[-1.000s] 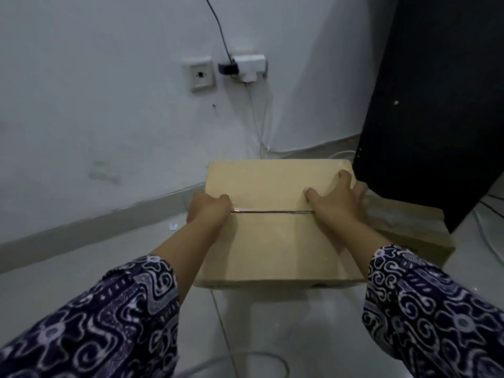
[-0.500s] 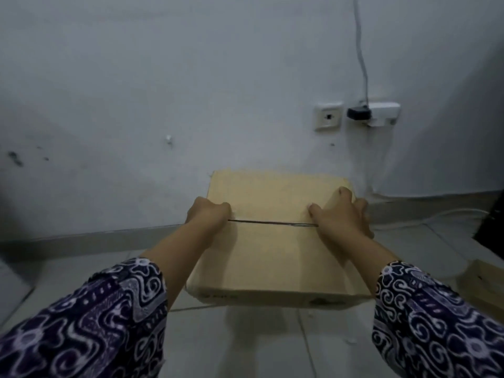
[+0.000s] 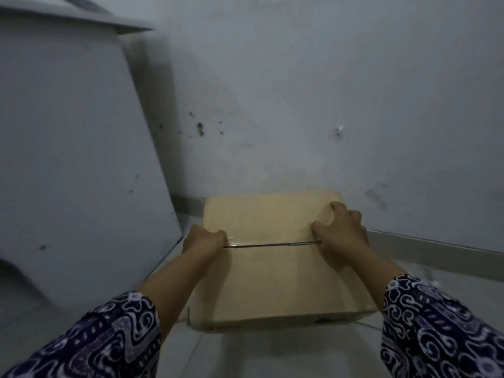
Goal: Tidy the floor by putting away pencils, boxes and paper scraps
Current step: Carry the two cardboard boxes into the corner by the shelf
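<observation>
A closed tan cardboard box (image 3: 275, 279) hangs above the floor tiles in front of me, its top flaps meeting in a dark seam that runs between my hands. My left hand (image 3: 203, 241) grips the box at its left edge, fingers curled over the top. On the right side, my right hand (image 3: 339, 236) lies over the top with fingers spread and wrapped around the far corner. Both forearms wear dark patterned sleeves. No pencils or paper scraps show.
A large white appliance or cabinet (image 3: 71, 165) stands close on the left, almost touching the box. The stained grey wall (image 3: 300, 105) with a skirting strip (image 3: 436, 246) is right behind the box. Pale floor tiles (image 3: 272, 356) lie below.
I have turned left with the box held in both hands. The wall socket, cable, black cabinet and second box have slid out of view; the white appliance has come in on the left.
</observation>
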